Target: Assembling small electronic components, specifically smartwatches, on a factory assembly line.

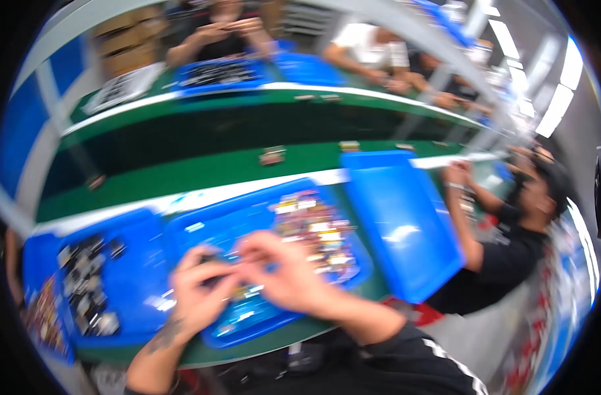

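Above the middle blue tray (228,205), my left hand (201,286) and my right hand (277,273) meet at their fingertips. The fingers of both are closed in a pinch. Something small and dark (211,282) shows within the left hand's grip, but blur hides its kind. What the right fingers hold, if anything, is covered. Small brownish parts with shiny pieces (317,230) lie in a pile on the tray's right side, just beyond my right hand. A few small pieces also lie in the tray below my hands.
To the left, a blue tray (139,263) holds black and silver parts (90,283); another (47,316) holds brownish parts. A bare blue tray (405,230) stands at right, beside a co-worker (517,217). Small items (272,155) lie on the green belt (215,161); people work across it.
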The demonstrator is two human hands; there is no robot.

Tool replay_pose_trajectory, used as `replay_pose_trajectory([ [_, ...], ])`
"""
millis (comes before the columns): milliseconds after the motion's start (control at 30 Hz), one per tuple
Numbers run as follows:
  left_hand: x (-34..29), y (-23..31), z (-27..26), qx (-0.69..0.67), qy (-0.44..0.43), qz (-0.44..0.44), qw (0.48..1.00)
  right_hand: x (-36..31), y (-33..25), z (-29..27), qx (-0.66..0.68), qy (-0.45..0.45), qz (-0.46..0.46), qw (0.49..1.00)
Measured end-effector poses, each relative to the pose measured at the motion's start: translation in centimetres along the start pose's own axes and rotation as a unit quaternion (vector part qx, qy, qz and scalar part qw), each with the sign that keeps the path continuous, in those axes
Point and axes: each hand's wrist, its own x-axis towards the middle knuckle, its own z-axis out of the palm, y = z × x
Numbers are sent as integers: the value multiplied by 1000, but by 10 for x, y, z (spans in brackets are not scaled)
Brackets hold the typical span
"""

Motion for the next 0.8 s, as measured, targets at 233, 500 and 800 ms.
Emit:
replay_pose_trajectory([
  [233,9,14,4,-49,-16,-53,997,2,-4,-10,-53,-26,13,998],
  [500,4,11,3,-21,30,-63,997,4,2,2,-143,16,-45,989],
  [800,12,-11,17,-95,50,-53,993,-5,26,-26,-129,22,48,990],
])
